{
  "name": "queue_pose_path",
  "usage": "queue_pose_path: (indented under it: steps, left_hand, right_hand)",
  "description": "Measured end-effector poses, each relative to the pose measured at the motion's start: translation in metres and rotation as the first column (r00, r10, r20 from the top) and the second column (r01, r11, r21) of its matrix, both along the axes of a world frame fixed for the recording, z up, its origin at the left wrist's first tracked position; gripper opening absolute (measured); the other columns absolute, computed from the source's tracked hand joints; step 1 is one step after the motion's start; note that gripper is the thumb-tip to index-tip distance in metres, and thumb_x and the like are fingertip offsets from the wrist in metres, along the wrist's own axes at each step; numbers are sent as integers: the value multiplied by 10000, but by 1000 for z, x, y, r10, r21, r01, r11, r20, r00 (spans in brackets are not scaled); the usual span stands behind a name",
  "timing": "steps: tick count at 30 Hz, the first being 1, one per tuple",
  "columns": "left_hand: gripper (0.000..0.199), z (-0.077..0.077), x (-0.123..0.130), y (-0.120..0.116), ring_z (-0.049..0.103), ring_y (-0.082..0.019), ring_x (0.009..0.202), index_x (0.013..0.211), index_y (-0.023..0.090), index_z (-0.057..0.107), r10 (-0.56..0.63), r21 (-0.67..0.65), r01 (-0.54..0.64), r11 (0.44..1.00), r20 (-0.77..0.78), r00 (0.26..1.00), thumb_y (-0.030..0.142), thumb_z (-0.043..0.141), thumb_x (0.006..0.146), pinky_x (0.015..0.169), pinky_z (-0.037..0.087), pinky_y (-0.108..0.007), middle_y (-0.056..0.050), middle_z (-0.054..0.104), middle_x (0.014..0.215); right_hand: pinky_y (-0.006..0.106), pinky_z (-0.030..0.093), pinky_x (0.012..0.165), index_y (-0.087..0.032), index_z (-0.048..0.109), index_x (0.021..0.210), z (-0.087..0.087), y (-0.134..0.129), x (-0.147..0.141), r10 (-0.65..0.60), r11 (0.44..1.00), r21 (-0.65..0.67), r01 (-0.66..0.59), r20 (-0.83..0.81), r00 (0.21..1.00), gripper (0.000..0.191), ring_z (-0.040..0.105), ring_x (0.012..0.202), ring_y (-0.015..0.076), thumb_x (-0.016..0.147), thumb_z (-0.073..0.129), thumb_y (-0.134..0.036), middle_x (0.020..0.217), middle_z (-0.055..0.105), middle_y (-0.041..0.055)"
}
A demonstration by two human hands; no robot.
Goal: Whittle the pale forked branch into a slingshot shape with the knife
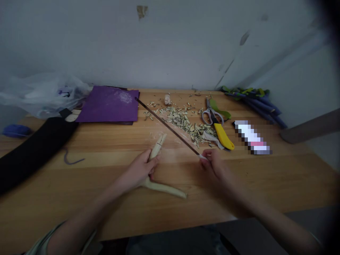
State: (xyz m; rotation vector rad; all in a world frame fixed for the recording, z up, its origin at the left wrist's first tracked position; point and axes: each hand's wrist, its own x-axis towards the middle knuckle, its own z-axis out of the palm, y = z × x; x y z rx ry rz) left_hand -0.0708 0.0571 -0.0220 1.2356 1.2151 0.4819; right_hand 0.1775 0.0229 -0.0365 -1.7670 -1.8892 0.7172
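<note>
My left hand (150, 164) is wrapped round a peeled, forked wooden stick (166, 189). One arm of the stick points up past my fingers and has a dark cut line near its tip; the other arm lies toward the right. My right hand (211, 161) grips the pale, wrapped end of a long, thin brown blade (170, 128). The blade slants up and left over the table, apart from the stick. Pale and green wood shavings (183, 120) are heaped behind it, with white-handled scissors (212, 115) and a yellow cutter (223, 136) at their right.
Purple sheets (110, 106) lie at the back left beside a plastic bag (47, 94). A black strip (32, 152) and a blue bundle (16, 130) are at the left. A blurred phone (252, 138), green-and-blue items (255, 101) and a grey pipe (310, 125) are at the right.
</note>
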Motion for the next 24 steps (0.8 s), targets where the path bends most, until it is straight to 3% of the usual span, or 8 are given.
queue_pose_path:
  steps: [3,9,16,24]
  left_hand:
    - [216,-6,0,2,392,-77,387,715,205,346,13,80,-7,997,-77,997,386,439,785,374,366,-211,93,355,484]
    - [237,-13,1,4,382,-73,391,687,201,336,25,123,-5,992,-160,987,395,422,793,375,353,-200,90,335,474]
    - [243,-8,2,1,401,-88,408,684,203,346,1,159,36,987,-224,975,412,413,790,401,338,-213,75,379,487]
    - [228,-10,1,1,405,-99,433,685,204,360,21,210,30,977,-239,971,406,408,781,434,323,-223,72,386,485]
  right_hand:
    - [275,390,519,-216,373,917,-1,-7,0,61,997,-52,-57,68,996,187,544,575,164,856,307,-379,688,561,24]
    - [296,418,567,-216,393,930,17,-17,-1,109,980,-181,-76,181,977,189,605,664,206,869,270,-345,756,624,71]
    - [309,436,582,-217,407,911,23,-25,8,141,970,-218,-103,167,976,192,611,672,207,859,278,-349,796,638,82]
    - [309,418,524,-231,369,803,19,-37,11,72,974,-221,-46,112,991,218,591,586,199,863,283,-423,689,615,64]
